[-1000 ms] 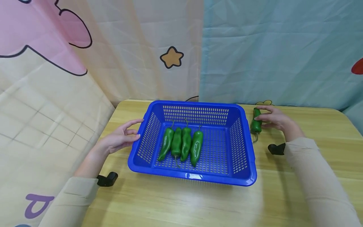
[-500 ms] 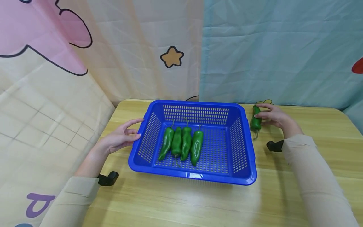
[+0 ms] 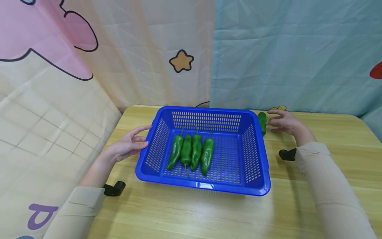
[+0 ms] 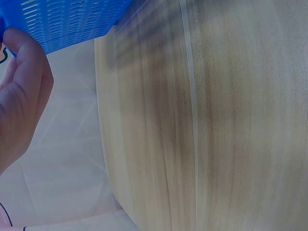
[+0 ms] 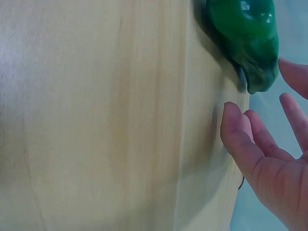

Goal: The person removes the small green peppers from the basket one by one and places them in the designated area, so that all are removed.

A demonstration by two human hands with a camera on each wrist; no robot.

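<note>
A glossy, long green pepper (image 3: 262, 120) could roll under the rim of the blue perforated plastic basket (image 3: 232, 188) if a fingertip nudges it.
Right hand (image 3: 286, 123): fingers spread, gripping nothing; contact unclear. Left hand (image 3: 126, 145): loosely open, touching the left rim. Dark, shiny, crumpled at 1 end, the pepper lies near the wooden table's (image 3: 337, 142) far edge, beside the basket's far right corner.

At the table's (image 5: 96, 115) edge I hold my right hand (image 5: 272, 166) with fingers spread around a gap, one fingertip right beside the narrow end of a green pepper (image 5: 245, 29), whether touching I cannot tell. Beyond that edge is pale blue cloth (image 5: 292, 38).
</note>
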